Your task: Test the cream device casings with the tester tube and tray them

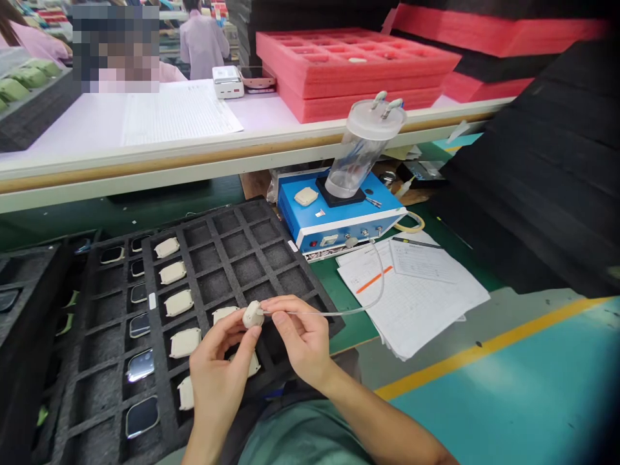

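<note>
Between thumb and fingers, my left hand (225, 358) grips a small cream-coloured casing (252, 314), held edge-on above a black foam tray (213, 284). The fingers of my right hand (303, 332) are pinched on the end of a thin clear tube (349, 312), where it meets the casing's side. That tube runs right and up to the front of a blue box-shaped machine (339, 216). Similar cream casings (185, 342) lie in the tray's compartments, some partly hidden under my left hand.
A tilted clear cylinder (356, 155) and another cream casing (306, 196) rest on the machine. Papers (411, 290) with a pen lie to the right. Left is a foam tray with dark-screened watch-like pieces (142, 416). Red foam trays (353, 71) sit on the shelf; people are beyond.
</note>
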The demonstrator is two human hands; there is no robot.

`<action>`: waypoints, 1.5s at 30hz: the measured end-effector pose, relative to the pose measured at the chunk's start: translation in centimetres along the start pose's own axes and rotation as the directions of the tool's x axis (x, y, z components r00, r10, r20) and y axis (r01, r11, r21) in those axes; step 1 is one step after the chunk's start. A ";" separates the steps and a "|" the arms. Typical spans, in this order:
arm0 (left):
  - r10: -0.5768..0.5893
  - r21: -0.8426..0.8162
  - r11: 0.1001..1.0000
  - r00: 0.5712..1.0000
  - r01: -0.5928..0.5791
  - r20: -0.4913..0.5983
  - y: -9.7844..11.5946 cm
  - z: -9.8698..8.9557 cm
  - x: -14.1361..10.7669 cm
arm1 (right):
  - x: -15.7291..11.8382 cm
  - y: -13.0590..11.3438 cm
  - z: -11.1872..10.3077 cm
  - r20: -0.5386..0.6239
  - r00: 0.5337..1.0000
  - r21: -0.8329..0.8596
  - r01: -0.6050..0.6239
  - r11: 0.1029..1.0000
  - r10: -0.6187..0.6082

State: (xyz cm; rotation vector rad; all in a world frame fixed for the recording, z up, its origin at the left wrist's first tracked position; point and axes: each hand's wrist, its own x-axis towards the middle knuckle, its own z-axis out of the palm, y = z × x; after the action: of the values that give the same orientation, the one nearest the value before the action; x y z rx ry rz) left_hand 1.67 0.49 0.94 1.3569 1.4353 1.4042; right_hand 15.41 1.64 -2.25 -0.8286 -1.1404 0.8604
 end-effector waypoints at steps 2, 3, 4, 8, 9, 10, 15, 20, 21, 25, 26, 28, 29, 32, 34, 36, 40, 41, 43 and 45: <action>-0.001 0.002 1.000 1.000 0.001 0.005 -0.1 0.0 0.0 | 0.0 0.0 0.0 0.001 1.000 0.000 0.002 1.000 -0.002; -0.003 0.005 1.000 1.000 0.003 0.008 -0.1 0.0 0.0 | 0.0 0.0 0.0 0.002 1.000 0.001 0.003 1.000 -0.003; -0.004 0.007 1.000 1.000 0.004 0.011 -0.1 0.0 0.0 | 0.0 0.0 0.0 0.001 1.000 0.003 0.004 1.000 -0.004; -0.011 0.020 1.000 1.000 0.011 0.010 -0.2 -0.1 0.0 | 0.0 -0.1 0.0 0.002 1.000 0.000 0.009 1.000 -0.009; -0.013 0.022 1.000 1.000 0.013 0.008 -0.2 -0.1 0.0 | 0.0 -0.2 0.0 0.000 1.000 -0.004 0.010 1.000 -0.010; -0.015 0.025 1.000 1.000 0.015 0.006 -0.2 -0.1 0.0 | 0.0 -0.2 0.0 -0.001 1.000 -0.008 0.012 1.000 -0.012; -0.016 0.027 1.000 1.000 0.016 0.003 -0.1 -0.1 0.0 | 0.1 -0.3 0.0 -0.008 1.000 -0.023 0.016 1.000 -0.016; -0.012 0.011 1.000 1.000 0.012 0.001 -0.1 -0.1 0.0 | 0.2 -0.3 0.0 -0.009 1.000 -0.039 0.017 0.999 -0.017; -0.010 0.009 1.000 1.000 0.010 0.003 -0.2 -0.1 0.0 | 0.2 -0.3 0.0 -0.008 1.000 -0.040 0.016 0.999 -0.016; -0.012 0.008 1.000 1.000 0.012 0.020 -0.2 -0.2 0.0 | 0.1 -0.2 0.1 -0.006 1.000 -0.025 0.007 1.000 -0.007; -0.013 0.009 1.000 1.000 0.013 0.021 -0.2 -0.2 0.0 | 0.1 -0.2 0.1 -0.006 1.000 -0.021 0.002 1.000 -0.002; -0.014 0.011 1.000 1.000 0.013 0.020 -0.1 -0.1 0.0 | 0.1 -0.2 0.1 -0.009 1.000 -0.021 -0.003 1.000 0.003; -0.013 0.011 1.000 1.000 0.013 0.018 -0.1 -0.1 0.0 | 0.1 -0.2 0.1 -0.010 1.000 -0.024 -0.003 1.000 0.003; -0.007 0.009 1.000 1.000 0.006 0.016 0.0 -0.1 0.0 | 0.1 -0.2 0.1 -0.012 1.000 -0.031 0.002 1.000 -0.002; -0.001 0.010 1.000 1.000 0.001 0.017 0.0 -0.1 0.0 | 0.2 -0.3 0.1 -0.014 1.000 -0.032 -0.001 0.999 0.001; -0.001 0.008 1.000 1.000 0.001 0.016 0.0 -0.1 0.0 | 0.2 -0.3 0.1 -0.015 1.000 -0.032 -0.005 0.999 0.004; -0.006 0.006 1.000 1.000 0.006 0.029 0.0 -0.1 0.0 | 0.1 -0.2 0.1 -0.018 1.000 -0.030 0.005 1.000 -0.005; -0.008 0.008 1.000 0.999 0.008 0.033 0.0 -0.1 0.0 | 0.0 -0.2 0.1 -0.018 1.000 -0.030 0.005 1.000 -0.005; -0.010 0.009 1.000 0.999 0.009 0.033 -0.1 -0.1 -0.1 | 0.0 -0.2 0.1 -0.017 1.000 -0.031 -0.001 1.000 0.000; -0.011 0.007 1.000 1.000 0.011 0.029 -0.1 -0.1 -0.1 | -0.1 -0.1 0.1 -0.017 1.000 -0.032 -0.004 0.999 0.003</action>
State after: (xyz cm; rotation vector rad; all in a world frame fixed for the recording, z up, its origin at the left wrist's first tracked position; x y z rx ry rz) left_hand 1.61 0.35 0.87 1.3662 1.4286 1.3683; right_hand 15.34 1.55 -2.17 -0.8633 -1.1412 0.8386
